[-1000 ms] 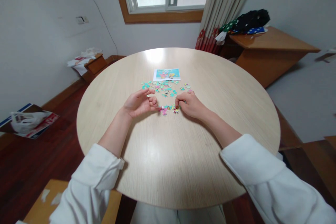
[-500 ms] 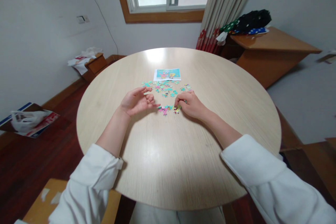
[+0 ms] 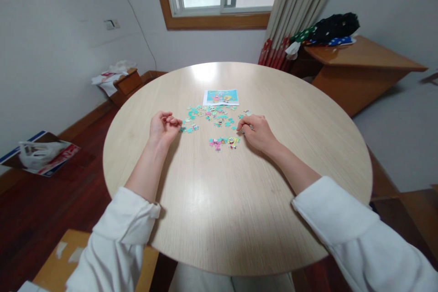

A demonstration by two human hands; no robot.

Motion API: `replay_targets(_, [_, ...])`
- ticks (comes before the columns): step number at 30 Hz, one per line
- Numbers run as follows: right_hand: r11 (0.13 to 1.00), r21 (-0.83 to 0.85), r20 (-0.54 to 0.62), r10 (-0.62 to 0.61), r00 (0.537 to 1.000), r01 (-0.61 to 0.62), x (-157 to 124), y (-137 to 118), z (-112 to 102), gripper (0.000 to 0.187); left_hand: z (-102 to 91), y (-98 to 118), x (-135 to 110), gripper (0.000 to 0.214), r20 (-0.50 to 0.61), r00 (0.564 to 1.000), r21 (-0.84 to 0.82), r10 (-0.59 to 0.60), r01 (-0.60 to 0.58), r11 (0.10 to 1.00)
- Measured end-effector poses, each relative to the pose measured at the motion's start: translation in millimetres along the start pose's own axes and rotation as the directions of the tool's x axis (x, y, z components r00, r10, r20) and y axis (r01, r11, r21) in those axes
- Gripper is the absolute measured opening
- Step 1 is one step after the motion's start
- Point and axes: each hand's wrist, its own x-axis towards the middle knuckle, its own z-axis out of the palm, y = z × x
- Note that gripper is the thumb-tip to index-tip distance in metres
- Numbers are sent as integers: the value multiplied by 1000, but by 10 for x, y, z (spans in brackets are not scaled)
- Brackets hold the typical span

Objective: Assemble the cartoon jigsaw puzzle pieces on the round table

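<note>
A small joined strip of puzzle pieces (image 3: 224, 142) lies on the table, showing a pink figure on the left and a yellow one on the right. Beyond it spread many loose puzzle pieces (image 3: 212, 112), mostly turquoise. My left hand (image 3: 163, 127) is by the left end of the loose pieces, palm turned up, fingers loosely curled and slightly apart; nothing shows in it. To the right of the strip, my right hand (image 3: 256, 131) is closed with its fingertips pinched down beside a few loose pieces; what it pinches, if anything, is hidden.
A printed picture sheet (image 3: 221, 97) with the same figures lies behind the pieces on the round wooden table (image 3: 219, 219). A cardboard box (image 3: 56, 260) stands at lower left. Cloths (image 3: 331, 29) lie on a wooden cabinet (image 3: 366, 57) at the right.
My right hand has moved off the strip, slightly right and up, uncovering the yellow figure. My left hand has drawn away to the left, its fingers more curled.
</note>
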Motion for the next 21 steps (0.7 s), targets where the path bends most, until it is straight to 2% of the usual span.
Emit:
replay_targets(5, [1000,-10,-18,6,1000,-6,-4,8,15,28,-22,0,39,20,-38,998,-24,46,-47,999])
replay_targets(11, [1000,6,-31,-4,1000,4,-1,15,18,28,-65,-30,126,21,-29,985,137,169,-163,977])
replay_targets(16, [1000,28,-49,-12,999,13,4,25,23,26,-82,-64,168,19,-22,954,242,299,-285,928])
replay_targets(18, [999,33,-48,-15,999,17,5,32,27,26,-89,-77,161,18,-2,934,371,358,-332,868])
replay_targets(19, [999,35,-46,-17,999,18,6,36,29,26,-92,-85,149,17,22,918,472,396,-359,805])
replay_targets(21, [999,40,-40,-19,999,20,7,42,34,26,-90,-112,109,12,113,881,701,460,-398,591])
